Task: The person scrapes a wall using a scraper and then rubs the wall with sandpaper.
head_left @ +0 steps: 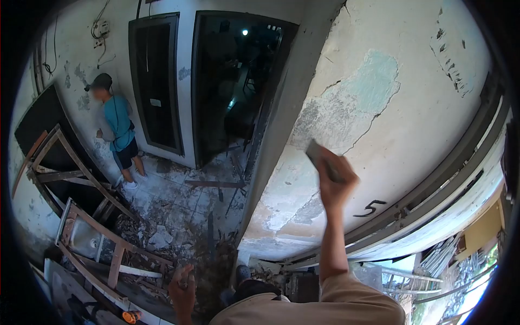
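– On the right, what's at the peeling wall?
– Flat tool, right hand clamped round it; left hand near, loosely parted. Best kept shallow-angled, pressure light.

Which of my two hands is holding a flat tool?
Your right hand, raised before the peeling wall, grips the flat tool; your left hand, low down, shows none.

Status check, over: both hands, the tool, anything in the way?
Right hand gripping flat tool near peeling wall; contact unclear. Left hand low, seemingly empty. No obstruction visible at the tool; floor debris off to the left.
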Action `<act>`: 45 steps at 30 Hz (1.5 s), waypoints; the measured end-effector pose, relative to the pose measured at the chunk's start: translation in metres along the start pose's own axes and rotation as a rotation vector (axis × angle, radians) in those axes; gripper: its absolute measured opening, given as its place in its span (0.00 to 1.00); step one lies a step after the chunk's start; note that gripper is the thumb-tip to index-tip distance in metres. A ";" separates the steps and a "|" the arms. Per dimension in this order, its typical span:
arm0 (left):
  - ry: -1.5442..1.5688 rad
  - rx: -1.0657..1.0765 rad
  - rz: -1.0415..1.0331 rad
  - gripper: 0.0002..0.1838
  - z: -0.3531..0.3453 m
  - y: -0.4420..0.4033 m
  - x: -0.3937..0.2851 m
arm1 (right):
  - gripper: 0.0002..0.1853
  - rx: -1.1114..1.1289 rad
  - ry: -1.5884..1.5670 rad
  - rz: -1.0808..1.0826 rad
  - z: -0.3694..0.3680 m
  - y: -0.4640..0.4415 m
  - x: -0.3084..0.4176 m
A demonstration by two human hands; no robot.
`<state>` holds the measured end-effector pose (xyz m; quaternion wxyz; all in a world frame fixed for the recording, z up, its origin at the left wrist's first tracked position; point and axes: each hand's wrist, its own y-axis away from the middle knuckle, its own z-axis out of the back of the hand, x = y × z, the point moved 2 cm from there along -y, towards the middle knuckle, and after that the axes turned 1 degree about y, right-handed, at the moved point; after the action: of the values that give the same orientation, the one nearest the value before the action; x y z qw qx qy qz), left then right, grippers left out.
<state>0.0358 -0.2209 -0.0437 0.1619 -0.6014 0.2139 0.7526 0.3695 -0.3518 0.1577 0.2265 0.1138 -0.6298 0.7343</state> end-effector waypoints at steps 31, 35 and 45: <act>0.025 -0.039 -0.004 0.15 0.013 0.005 0.009 | 0.10 0.003 0.032 -0.008 -0.020 0.002 -0.003; -0.010 -0.020 -0.040 0.15 0.004 0.001 -0.009 | 0.11 0.114 0.059 0.016 -0.010 0.001 0.001; -0.011 0.050 -0.047 0.14 -0.008 -0.006 -0.016 | 0.10 0.067 -0.046 0.037 -0.025 0.004 -0.007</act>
<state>0.0486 -0.2196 -0.0305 0.1959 -0.5979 0.2174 0.7462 0.3764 -0.3295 0.1471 0.1945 0.1265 -0.6118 0.7562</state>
